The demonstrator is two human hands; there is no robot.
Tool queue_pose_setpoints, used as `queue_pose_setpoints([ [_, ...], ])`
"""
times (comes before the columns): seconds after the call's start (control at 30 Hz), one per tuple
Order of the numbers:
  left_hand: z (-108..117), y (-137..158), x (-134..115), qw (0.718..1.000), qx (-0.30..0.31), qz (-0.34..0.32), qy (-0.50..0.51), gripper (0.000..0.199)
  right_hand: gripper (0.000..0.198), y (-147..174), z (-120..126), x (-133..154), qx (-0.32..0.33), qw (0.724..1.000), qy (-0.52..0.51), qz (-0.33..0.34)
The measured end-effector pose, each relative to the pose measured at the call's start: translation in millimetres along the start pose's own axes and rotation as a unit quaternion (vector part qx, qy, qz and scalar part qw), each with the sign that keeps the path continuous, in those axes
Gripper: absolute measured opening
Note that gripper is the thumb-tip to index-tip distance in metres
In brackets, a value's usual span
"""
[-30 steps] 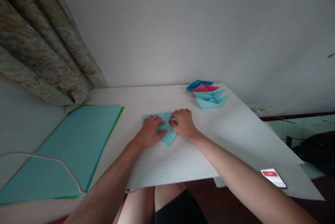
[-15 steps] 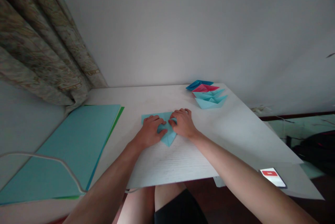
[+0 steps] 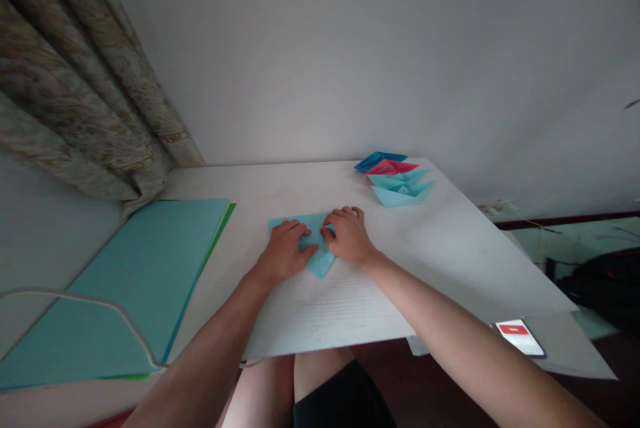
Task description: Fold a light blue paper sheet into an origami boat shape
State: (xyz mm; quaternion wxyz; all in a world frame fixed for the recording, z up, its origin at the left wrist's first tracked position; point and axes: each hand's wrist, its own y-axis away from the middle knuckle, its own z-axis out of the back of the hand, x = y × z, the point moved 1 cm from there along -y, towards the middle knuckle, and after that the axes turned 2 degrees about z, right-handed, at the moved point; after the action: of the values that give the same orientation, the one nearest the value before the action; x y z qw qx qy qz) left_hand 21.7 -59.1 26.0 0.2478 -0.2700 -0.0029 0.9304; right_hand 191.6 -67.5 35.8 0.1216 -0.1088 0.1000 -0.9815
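Note:
A light-blue sheet of paper (image 3: 321,261), folded to a shape with a straight far edge and a point toward me, lies on the white table (image 3: 300,321). Over its left part rests my left hand (image 3: 286,248), fingers bent forward on the paper and thumb held apart. My right hand (image 3: 349,231) presses on the right part with its fingers spread and slightly curled, the thumb near the middle. Both hands cover much of the paper, so its side corners are partly hidden.
Several folded paper boats stand at the back right: a dark-blue boat (image 3: 380,161), a pink boat (image 3: 393,167) and light-blue boats (image 3: 403,195). Large coloured sheets (image 3: 135,281) lie at left, crossed by a white cable (image 3: 120,311). A phone (image 3: 520,337) lies at the right front.
The left fingers and thumb have shifted slightly on the paper. Otherwise the view has only moved a little; the paper and the right hand look the same.

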Motion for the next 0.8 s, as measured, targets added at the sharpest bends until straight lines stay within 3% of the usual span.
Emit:
queue_pose_setpoints([
  [0.63,0.8,2.9,1.3,1.000,-0.004,-0.024,0.004,0.019,0.018,-0.7,0.9,1.7,-0.001,1.000,-0.007,0.001],
  [0.8,-2.1,5.3,-0.6,0.998,-0.018,-0.038,-0.036,0.022,0.018,-0.9,0.6,1.7,0.000,1.000,0.000,0.003],
])
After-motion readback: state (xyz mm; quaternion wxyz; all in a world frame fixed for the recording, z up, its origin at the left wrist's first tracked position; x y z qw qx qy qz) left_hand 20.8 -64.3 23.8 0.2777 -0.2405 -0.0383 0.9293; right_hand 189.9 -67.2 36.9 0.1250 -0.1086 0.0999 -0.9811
